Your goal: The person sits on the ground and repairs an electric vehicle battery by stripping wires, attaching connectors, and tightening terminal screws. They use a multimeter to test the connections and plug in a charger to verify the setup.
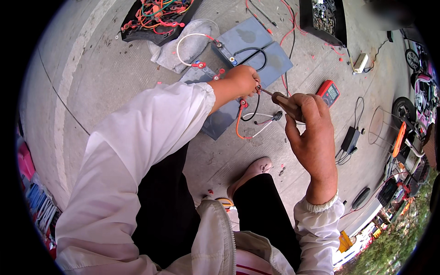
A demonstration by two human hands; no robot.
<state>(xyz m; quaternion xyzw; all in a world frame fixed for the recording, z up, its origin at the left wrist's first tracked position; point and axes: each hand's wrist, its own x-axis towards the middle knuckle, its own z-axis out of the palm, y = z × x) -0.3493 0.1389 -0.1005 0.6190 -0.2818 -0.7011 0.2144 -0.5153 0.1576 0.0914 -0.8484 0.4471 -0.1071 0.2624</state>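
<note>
My right hand [312,126] is closed round the brown handle of a screwdriver [286,104]. The thin shaft points left to a small metal cable end [258,87]. There my left hand [245,81] pinches the cable end, its fingertips close to the screwdriver's tip. Below them, grey batteries [220,121] lie on the ground, partly hidden by my left arm. Two more grey batteries [245,36] sit just beyond, with a black cable [263,54] looping across. A white cable [178,46] arches between red-capped terminals. From a red-capped terminal [243,104], orange and white leads run to a black plug [277,115].
A red multimeter [329,93] lies right of my right hand. Farther off are a black tray of coloured wires [176,33], a grey cloth [167,57] and a black box of metal parts [343,27]. A black power adapter [350,139] lies at right, near parked vehicles.
</note>
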